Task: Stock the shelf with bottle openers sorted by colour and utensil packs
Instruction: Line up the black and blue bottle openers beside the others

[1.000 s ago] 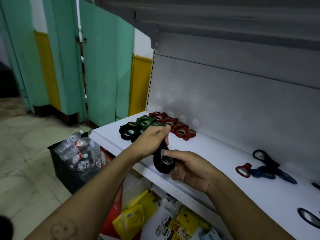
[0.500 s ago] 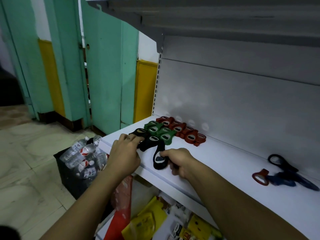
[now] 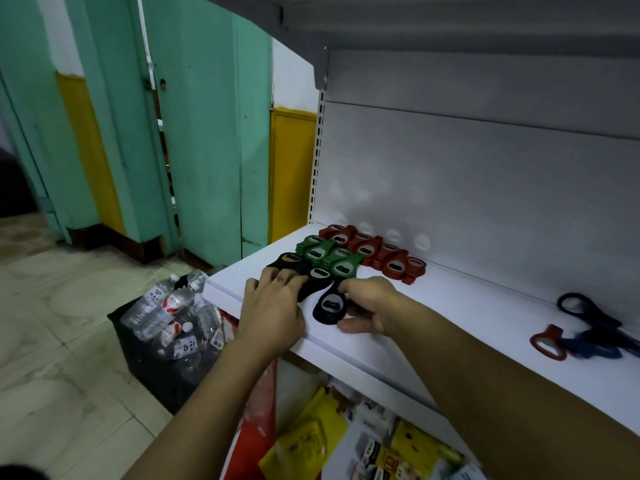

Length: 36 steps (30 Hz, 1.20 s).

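- Head view: our right hand (image 3: 369, 304) pinches 1 black opener (image 3: 329, 304) on the shelf (image 3: 457, 306), centre frame, long axis tilting up-right.
- Our left hand (image 3: 273, 306), fingers flat, presses the black row (image 3: 289, 259) just left.

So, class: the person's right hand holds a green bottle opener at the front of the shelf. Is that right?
Not green. The head view shows the right hand holding a black bottle opener at the front of the shelf.
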{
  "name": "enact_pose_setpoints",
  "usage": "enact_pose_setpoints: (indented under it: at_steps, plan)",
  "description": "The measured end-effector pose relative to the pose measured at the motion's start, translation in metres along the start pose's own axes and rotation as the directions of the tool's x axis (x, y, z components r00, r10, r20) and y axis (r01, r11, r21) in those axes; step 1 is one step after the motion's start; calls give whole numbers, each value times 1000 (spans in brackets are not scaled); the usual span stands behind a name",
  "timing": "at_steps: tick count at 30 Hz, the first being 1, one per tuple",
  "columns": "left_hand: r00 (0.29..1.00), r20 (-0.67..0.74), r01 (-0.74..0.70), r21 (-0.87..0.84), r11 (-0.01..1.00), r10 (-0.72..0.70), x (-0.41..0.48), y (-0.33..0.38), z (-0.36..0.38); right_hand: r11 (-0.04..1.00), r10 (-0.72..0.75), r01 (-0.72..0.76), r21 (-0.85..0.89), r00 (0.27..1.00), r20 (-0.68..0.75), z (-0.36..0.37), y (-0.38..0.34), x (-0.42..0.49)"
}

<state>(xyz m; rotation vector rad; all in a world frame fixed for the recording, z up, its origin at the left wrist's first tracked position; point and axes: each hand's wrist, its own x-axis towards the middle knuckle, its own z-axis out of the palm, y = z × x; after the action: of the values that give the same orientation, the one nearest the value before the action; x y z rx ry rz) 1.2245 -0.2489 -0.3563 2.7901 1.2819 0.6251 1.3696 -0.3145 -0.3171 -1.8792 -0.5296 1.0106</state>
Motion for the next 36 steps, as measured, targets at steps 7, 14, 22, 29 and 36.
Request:
enact_pose_setpoints:
  at_steps: [7,14,22,29,36]
  plan:
    - [999,7,-36,36,999,36,5,3,-4,998,66,-65,-13,994,87,5,-6,-6]
    - [997,56,-51,27,998,50,5,1,-9,997,19,-29,70,990,139,14,-10,-8]
    - [992,-9,-124,9,992,124,-4,11,-18,771,-449,372,-517,893,-28,-28,-1,-13]
    - [962,-20,-271,-37,962,271,-6,73,-25,196,-680,395,-898,714,166,-91,34,-37]
    - [902,70,-416,-124,901,426,-12,160,-12,211,-572,210,-955,819,54,-175,65,-73]
